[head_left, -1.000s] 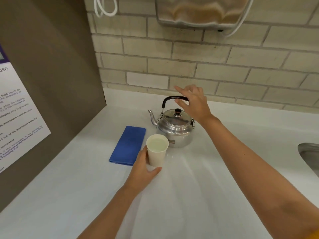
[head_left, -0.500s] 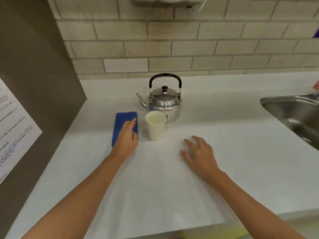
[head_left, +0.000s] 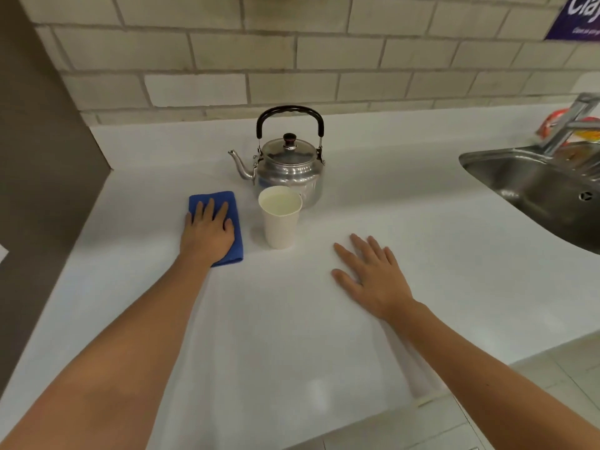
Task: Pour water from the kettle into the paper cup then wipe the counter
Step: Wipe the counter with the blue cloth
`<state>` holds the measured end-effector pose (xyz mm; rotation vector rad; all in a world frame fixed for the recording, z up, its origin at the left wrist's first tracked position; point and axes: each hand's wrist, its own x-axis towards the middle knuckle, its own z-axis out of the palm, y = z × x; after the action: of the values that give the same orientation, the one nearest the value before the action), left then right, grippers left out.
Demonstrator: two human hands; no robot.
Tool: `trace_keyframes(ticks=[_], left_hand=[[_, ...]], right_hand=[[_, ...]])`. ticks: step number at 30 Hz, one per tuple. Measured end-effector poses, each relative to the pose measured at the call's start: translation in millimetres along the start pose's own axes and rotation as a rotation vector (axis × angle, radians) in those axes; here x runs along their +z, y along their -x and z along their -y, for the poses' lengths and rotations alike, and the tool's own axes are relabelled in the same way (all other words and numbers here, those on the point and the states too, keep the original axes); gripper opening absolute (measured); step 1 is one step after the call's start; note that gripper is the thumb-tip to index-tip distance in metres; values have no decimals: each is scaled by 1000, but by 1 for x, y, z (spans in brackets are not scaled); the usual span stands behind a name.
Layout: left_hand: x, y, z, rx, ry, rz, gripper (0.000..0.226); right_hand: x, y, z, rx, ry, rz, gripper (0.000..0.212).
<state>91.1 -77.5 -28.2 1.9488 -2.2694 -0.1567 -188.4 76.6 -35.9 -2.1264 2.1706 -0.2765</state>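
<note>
A shiny metal kettle [head_left: 289, 170] with a black handle stands upright on the white counter [head_left: 292, 336], spout pointing left. Just in front of it is a white paper cup [head_left: 280, 219] with water inside. Left of the cup lies a folded blue cloth [head_left: 236, 219]. My left hand [head_left: 207, 232] rests flat on top of the cloth, fingers spread, covering most of it. My right hand [head_left: 370, 277] lies palm down on the bare counter, to the right of and nearer than the cup, holding nothing.
A steel sink [head_left: 535, 186] with a tap [head_left: 571, 121] sits at the right edge. A tiled wall [head_left: 292, 60] runs behind the kettle and a dark panel [head_left: 39, 157] closes off the left side. The counter's front edge is near my forearms.
My left hand let go of the cup and slid left onto the blue cloth. My right hand left the kettle handle and came down flat on the counter.
</note>
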Motion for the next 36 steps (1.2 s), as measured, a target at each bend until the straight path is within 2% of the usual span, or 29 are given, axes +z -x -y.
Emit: trace_keyframes(ticks=[5, 10, 15, 19, 23, 30, 36], left_hand=[[-2, 45, 20, 84, 48, -49, 48], [-2, 96, 19, -29, 85, -55, 50], [6, 147, -35, -169, 91, -25, 53], [14, 178, -93, -197, 48, -30, 54], [22, 194, -146, -219, 40, -46, 55], [42, 178, -222, -217, 52, -60, 56], [48, 100, -258, -174, 64, -36, 55]], right_hand=[[-3, 1, 1, 2, -15, 25, 55], [-5, 1, 2, 2, -5, 55, 56], [-16, -7, -14, -30, 9, 62, 53], [-25, -19, -40, 2, 43, 153, 50], [-23, -21, -55, -82, -7, 120, 48], [-24, -38, -79, -214, 14, 145, 48], [-23, -50, -105, -281, 4, 161, 49]])
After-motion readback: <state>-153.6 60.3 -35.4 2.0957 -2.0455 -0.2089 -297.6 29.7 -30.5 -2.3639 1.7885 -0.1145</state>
